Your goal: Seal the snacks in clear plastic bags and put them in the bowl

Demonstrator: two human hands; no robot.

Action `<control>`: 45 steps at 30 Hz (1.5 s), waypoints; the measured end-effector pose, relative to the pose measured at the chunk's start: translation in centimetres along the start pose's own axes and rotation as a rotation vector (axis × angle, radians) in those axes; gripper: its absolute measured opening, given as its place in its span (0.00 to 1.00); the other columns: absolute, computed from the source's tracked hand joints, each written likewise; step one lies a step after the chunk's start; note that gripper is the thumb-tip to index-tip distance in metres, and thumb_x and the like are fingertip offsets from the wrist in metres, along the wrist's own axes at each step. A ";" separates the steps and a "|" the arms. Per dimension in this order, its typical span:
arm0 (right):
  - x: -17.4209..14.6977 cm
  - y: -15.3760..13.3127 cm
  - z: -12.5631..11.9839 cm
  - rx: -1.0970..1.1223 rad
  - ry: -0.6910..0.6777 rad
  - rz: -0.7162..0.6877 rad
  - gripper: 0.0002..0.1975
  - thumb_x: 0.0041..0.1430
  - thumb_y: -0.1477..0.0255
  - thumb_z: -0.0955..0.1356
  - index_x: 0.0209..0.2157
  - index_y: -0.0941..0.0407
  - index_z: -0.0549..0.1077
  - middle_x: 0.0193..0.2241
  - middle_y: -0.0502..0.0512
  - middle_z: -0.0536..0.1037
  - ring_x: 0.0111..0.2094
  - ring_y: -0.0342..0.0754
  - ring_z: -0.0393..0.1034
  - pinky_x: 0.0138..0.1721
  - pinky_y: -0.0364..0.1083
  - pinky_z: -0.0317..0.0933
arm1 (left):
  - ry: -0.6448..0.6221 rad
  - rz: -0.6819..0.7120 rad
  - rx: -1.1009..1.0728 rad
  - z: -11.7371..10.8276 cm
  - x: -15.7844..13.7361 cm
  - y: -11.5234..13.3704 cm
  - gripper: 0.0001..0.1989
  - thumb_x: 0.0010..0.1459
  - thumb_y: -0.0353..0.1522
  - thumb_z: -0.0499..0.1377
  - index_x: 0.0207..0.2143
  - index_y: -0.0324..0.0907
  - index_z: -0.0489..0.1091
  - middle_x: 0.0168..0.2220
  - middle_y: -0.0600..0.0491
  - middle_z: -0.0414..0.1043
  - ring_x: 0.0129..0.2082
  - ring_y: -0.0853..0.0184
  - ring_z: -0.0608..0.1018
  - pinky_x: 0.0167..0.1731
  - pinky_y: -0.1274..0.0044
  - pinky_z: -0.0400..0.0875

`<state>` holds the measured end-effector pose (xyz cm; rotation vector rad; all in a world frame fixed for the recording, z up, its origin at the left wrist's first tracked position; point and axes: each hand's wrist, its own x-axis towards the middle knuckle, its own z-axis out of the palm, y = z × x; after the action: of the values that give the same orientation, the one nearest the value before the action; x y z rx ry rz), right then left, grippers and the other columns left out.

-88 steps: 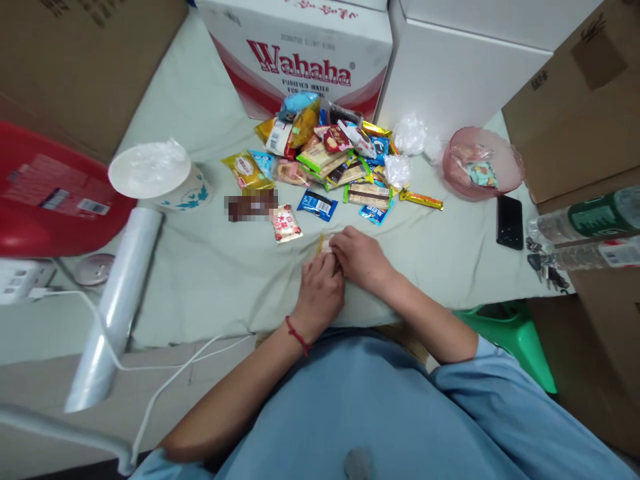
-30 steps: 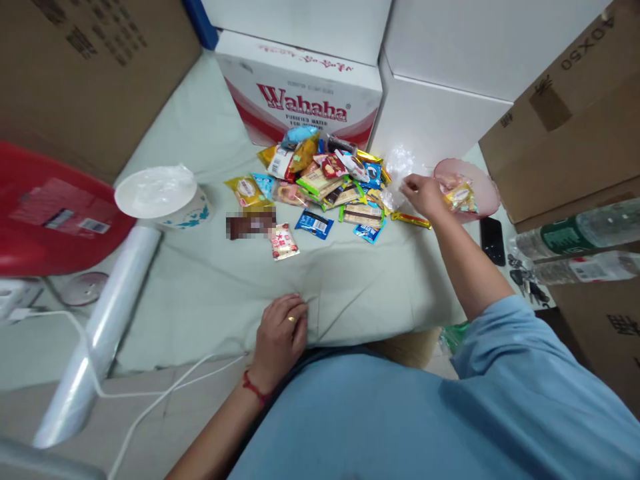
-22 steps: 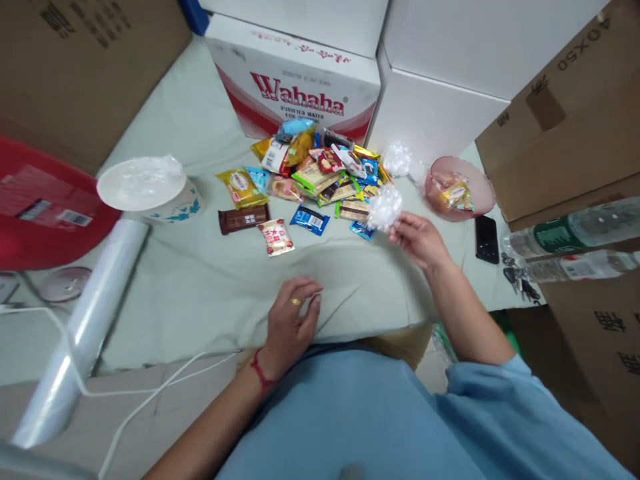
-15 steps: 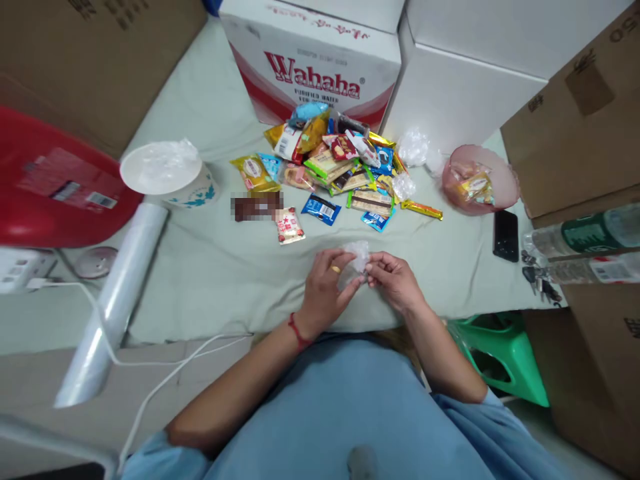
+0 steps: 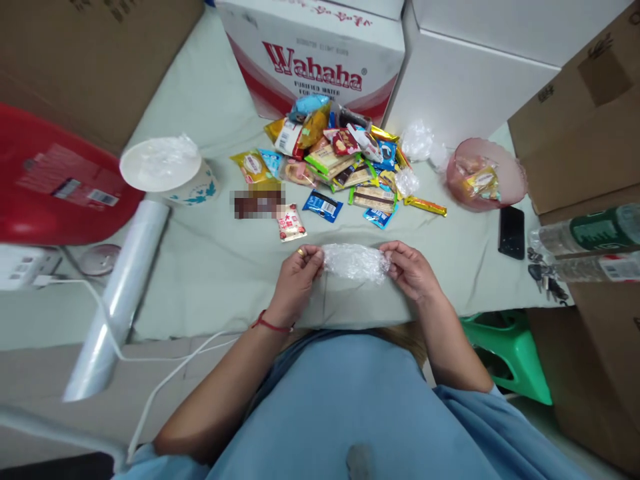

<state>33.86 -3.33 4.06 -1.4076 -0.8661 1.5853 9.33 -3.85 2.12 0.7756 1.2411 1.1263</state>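
Note:
A crinkled piece of clear plastic wrap [image 5: 356, 262] is stretched sideways between my two hands, above the table's front part. My left hand [image 5: 298, 273] pinches its left end between thumb and fingers. At the other end, my right hand [image 5: 411, 268] grips the wrap's right edge. Just beyond the hands lie a white and red snack packet [image 5: 291, 224], a blue snack packet [image 5: 323, 206] and a wafer packet [image 5: 372, 199]. Behind them rises a pile of mixed packaged snacks [image 5: 335, 150].
A paper bucket [image 5: 193, 190] holding clear plastic stands left, near a long plastic film roll [image 5: 117, 300] and white cable [image 5: 100, 300]. To the right are a pink bowl [image 5: 515, 175] with snacks, a phone [image 5: 511, 232], keys [image 5: 545, 280] and bottles [image 5: 590, 233]. A Wahaha carton [image 5: 320, 53] stands behind.
My hands have moved apart, the left one leftward and the right one rightward. The bunched plastic wrap between them is now drawn out wide.

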 end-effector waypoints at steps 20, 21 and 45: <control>-1.2 -0.2 0.6 -0.260 -0.066 -0.166 0.22 0.57 0.49 0.75 0.36 0.54 0.78 0.23 0.46 0.71 0.22 0.42 0.63 0.24 0.43 0.64 | -0.160 0.041 0.245 -0.2 0.2 1.5 0.18 0.54 0.45 0.68 0.38 0.42 0.74 0.29 0.57 0.71 0.29 0.70 0.70 0.32 0.77 0.64; -1.2 0.0 0.9 -0.235 -0.031 -0.150 0.23 0.56 0.48 0.75 0.35 0.54 0.77 0.23 0.45 0.71 0.22 0.42 0.62 0.22 0.43 0.64 | -0.091 0.090 0.261 0.1 -0.1 1.5 0.17 0.55 0.44 0.68 0.39 0.42 0.73 0.30 0.57 0.72 0.30 0.69 0.71 0.33 0.77 0.65; -1.8 -0.3 0.5 -0.129 0.048 -0.202 0.22 0.57 0.50 0.76 0.29 0.54 0.73 0.24 0.47 0.70 0.27 0.43 0.62 0.32 0.42 0.60 | -0.234 0.239 0.302 1.9 -2.8 1.5 0.11 0.60 0.42 0.67 0.31 0.44 0.79 0.33 0.53 0.74 0.32 0.67 0.73 0.35 0.75 0.67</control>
<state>33.45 -4.85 5.12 -1.3935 -1.0630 1.3591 10.99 -5.82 4.76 1.2741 1.1532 1.0129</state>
